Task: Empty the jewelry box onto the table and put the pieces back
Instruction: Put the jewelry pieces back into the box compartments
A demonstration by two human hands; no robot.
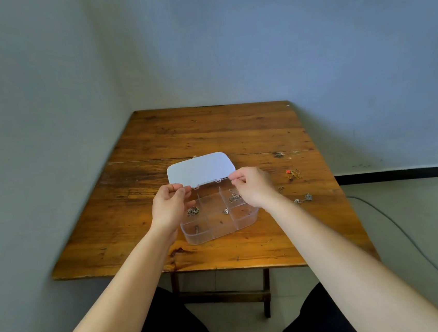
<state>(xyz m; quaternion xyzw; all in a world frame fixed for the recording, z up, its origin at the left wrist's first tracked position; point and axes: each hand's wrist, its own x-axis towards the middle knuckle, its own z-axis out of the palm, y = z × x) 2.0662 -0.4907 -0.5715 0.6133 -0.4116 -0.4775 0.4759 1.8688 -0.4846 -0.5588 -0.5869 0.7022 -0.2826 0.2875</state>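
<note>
We see the left hand [169,208] pinching the left corner of the lid [201,169], a smooth, pale, rounded rectangle standing open behind the jewelry box [219,217]. The box is clear plastic, split into compartments, and sits near the middle of the worn, grainy wooden table [155,134]; small tangled metal pieces [193,211] lie inside. The right hand [252,186] pinches the lid's right corner. Further right, a gold chain with a red charm [293,174] and a silvery piece [304,198] lie on the bare wood.

Plain room, likely a home: worn wooden table [209,134] shoved into bare grey wall [253,40] corner, tiled floor [406,213] and cable [397,228] right of table.
</note>
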